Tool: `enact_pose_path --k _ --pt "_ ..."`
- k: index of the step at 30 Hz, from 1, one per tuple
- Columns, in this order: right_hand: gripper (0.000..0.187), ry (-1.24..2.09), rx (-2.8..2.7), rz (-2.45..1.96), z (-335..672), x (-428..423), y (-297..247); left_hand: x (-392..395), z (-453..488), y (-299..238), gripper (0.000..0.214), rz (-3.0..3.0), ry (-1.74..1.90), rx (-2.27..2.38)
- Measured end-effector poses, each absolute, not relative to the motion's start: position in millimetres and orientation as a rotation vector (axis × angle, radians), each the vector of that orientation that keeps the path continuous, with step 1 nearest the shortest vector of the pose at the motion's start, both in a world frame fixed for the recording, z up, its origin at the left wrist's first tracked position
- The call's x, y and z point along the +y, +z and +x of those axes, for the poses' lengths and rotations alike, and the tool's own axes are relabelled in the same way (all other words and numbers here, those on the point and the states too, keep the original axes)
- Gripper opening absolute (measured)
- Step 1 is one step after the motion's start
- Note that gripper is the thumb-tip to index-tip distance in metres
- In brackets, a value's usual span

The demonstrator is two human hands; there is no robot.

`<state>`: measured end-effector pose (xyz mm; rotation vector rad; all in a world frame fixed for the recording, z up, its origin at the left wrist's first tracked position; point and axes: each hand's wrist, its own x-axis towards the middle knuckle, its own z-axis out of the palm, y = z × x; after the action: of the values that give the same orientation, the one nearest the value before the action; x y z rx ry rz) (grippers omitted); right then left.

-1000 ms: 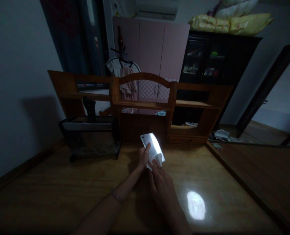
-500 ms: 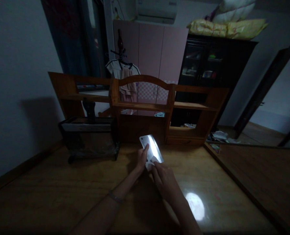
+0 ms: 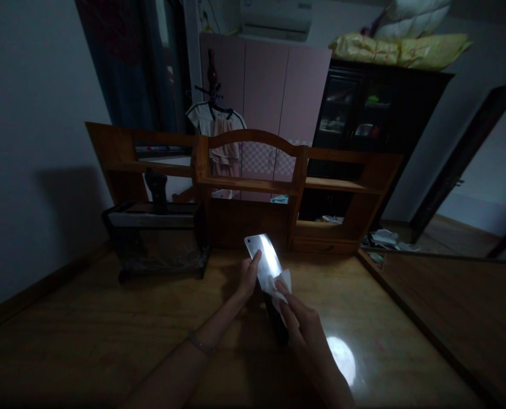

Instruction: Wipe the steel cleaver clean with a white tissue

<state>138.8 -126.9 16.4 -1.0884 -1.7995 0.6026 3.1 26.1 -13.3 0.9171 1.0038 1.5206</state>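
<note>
A cleaver with a shiny broad blade and a dark handle slants over the wooden tabletop, its blade pointing away from me. My left hand grips the blade along its left edge, thumb on the upper face. In my right hand is a white tissue, pinched between the fingers and pressed on the blade's lower part near the handle. The handle shows below the tissue, beside my right hand, with no fingers wrapped round it.
A knife block with a dark handle sticking up stands at the left. Behind the cleaver runs a wooden shelf unit. A bright light reflection lies on the tabletop at right, and a raised wooden edge borders that side.
My right hand and the tissue have shifted right across the lower blade, and the tissue looks more spread out. More of the dark handle now shows. My left hand keeps its hold.
</note>
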Motion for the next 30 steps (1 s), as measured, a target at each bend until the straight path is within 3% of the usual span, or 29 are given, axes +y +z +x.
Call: enact_pose_path --k 5,15,22,30 --pt "0.04 0.559 -2.016 -1.045 127 -112 21 20 3 -2 0.058 0.888 1.504 1.026" --pt "0.037 0.775 -1.784 -1.07 138 -105 20 22 2 -3 0.058 0.904 1.494 1.038" --pt "0.038 0.538 -1.929 -1.155 157 -112 14 27 3 -12 0.057 0.926 1.532 1.01" --pt "0.056 0.24 -2.236 -1.14 130 -112 3 23 2 -12 0.056 0.888 1.511 1.006"
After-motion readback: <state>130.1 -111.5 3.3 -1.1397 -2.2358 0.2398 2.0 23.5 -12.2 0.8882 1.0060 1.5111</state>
